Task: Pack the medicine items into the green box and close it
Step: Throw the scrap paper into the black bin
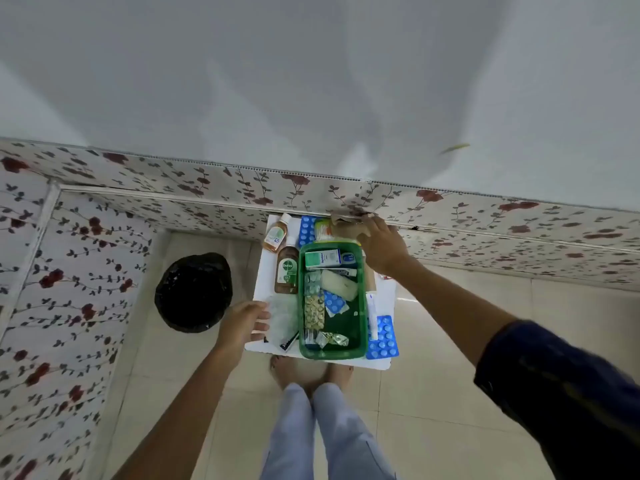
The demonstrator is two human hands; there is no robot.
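The green box (362, 308) stands open on a small white table (384, 363). Inside lie a green-and-white carton (322, 258), a white gauze roll (339, 285), a tube and several blister strips. Left of the box lie two brown antiseptic bottles (286, 271), one behind the other. One blue blister pack (307, 231) lies behind the box, another (383, 337) at its front right. My right hand (381, 249) is over the box's far right corner, fingers closed on a tan packet (343, 224). My left hand (244, 323) lies flat on a clear plastic bag (283, 317) left of the box.
A black-lined bin (194, 292) stands on the tiled floor left of the table. A floral-papered wall (485, 216) runs right behind the table. A white tube (372, 317) lies along the box's right side. My feet (308, 370) are at the table's front edge.
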